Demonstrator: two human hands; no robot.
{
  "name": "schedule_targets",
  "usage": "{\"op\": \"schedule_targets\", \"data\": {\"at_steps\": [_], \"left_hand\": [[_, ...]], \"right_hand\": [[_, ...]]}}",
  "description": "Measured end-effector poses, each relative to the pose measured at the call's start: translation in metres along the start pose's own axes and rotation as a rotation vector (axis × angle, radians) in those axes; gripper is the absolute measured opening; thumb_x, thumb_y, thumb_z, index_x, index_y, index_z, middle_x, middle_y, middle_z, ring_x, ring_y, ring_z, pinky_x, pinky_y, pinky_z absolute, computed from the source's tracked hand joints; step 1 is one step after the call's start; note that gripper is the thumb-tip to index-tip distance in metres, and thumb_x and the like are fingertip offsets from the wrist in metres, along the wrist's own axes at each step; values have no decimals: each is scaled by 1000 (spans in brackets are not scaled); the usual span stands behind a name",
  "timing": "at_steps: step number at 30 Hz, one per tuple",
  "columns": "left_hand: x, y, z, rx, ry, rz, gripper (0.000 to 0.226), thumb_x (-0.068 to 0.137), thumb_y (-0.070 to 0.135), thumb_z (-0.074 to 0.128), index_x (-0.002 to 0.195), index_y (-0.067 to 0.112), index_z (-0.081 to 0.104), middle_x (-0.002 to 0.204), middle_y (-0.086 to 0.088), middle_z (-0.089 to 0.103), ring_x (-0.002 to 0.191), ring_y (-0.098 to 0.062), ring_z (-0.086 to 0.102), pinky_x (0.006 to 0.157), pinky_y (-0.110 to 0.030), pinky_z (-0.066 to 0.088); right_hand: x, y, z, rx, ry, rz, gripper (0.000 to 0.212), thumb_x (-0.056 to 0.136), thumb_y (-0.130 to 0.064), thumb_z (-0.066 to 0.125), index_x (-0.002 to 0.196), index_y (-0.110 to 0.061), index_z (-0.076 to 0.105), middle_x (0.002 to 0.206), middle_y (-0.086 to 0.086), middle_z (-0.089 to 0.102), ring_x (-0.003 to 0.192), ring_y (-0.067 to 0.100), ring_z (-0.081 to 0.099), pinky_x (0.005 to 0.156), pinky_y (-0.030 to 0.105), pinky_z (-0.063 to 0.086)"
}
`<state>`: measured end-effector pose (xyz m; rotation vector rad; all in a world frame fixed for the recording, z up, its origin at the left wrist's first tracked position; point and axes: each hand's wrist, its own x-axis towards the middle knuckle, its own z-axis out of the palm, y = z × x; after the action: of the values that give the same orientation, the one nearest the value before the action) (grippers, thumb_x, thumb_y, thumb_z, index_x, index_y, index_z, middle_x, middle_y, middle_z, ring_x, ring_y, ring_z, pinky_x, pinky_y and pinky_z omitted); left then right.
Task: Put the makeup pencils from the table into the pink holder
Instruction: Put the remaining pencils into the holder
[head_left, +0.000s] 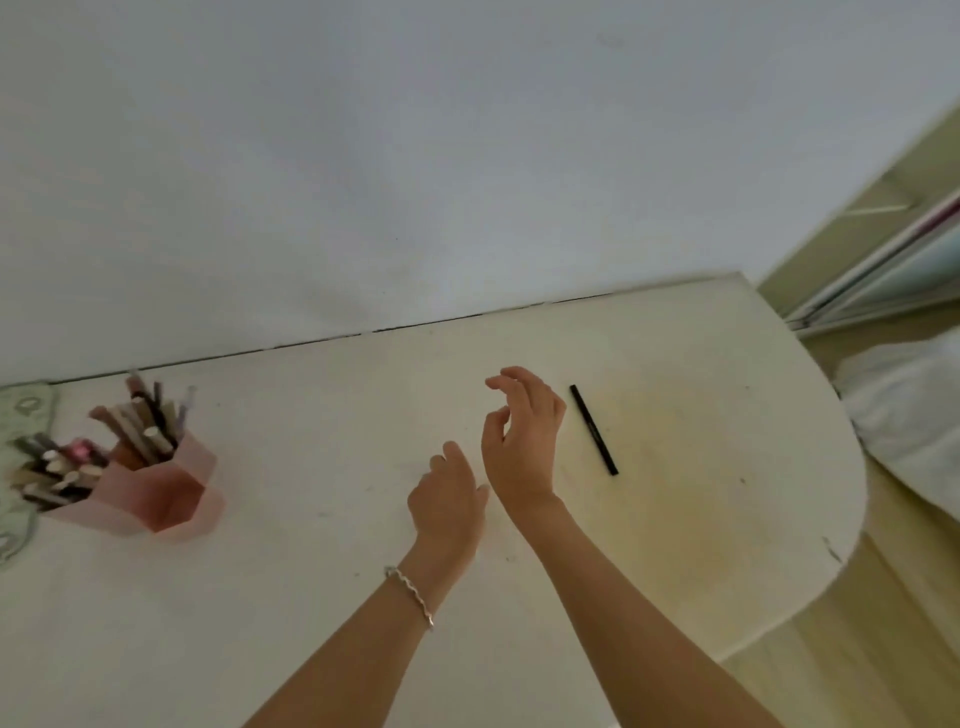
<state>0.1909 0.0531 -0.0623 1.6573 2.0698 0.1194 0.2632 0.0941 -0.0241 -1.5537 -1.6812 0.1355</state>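
Pencil (594, 429) is the last one left lying flat on the white tabletop (311, 597), black and slim, long axis running from far-left to near-right, so the near end points toward the rounded right edge. There's some faint print along the barrel but it's way too small and blurry to read, so no brand from me.

Right hand (522, 441) hovers just left of it, not touching, fingers loosely curled with the grip open and nothing in it. Left hand (448, 499) sits just beside the right wrist, palm down, fingers relaxed, also empty, with a silver bracelet (410, 595) on the wrist.

Pink holder (150, 491) is well off to the left near the wall, already stuffed with pencils sticking up and fanning out leftwards. Can't tell how its compartments split, since it's soft and blurred. Something patterned (23, 410) at the left edge is cut off by the frame.
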Motion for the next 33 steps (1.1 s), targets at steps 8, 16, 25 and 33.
{"op": "schedule_targets", "data": {"at_steps": [8, 16, 25, 33], "left_hand": [[8, 5, -16, -315, 133, 91, 43, 94, 5, 53, 132, 20, 39, 115, -5, 46, 69, -18, 54, 61, -26, 47], [16, -3, -59, -540, 304, 137, 51, 92, 8, 54, 137, 30, 43, 105, 5, 52, 80, -13, 64, 75, -29, 51], [15, -71, -78, -554, 428, 22, 51, 90, 10, 57, 135, 30, 45, 103, 6, 54, 75, -10, 63, 72, -23, 47], [11, -77, -98, -637, 507, 30, 52, 92, 9, 60, 138, 29, 44, 110, 3, 56, 75, -6, 63, 74, -29, 57]], "right_hand": [[0, 43, 0, -100, -90, 81, 40, 77, 7, 53, 111, -11, 63, 119, 4, 60, 113, 22, 55, 103, 38, 36], [23, 98, 16, -656, -599, 548, 76, 97, -6, 44, 156, -27, 1, 157, 19, 17, 142, 36, 23, 111, 49, 27], [37, 91, 24, -741, -515, 549, 62, 89, -22, 52, 143, -19, 21, 142, 14, 35, 123, 35, 41, 99, 47, 37], [26, 0, 62, -126, -566, 271, 53, 90, -4, 45, 140, -18, 35, 116, 13, 50, 81, 32, 60, 71, 47, 54]]}}
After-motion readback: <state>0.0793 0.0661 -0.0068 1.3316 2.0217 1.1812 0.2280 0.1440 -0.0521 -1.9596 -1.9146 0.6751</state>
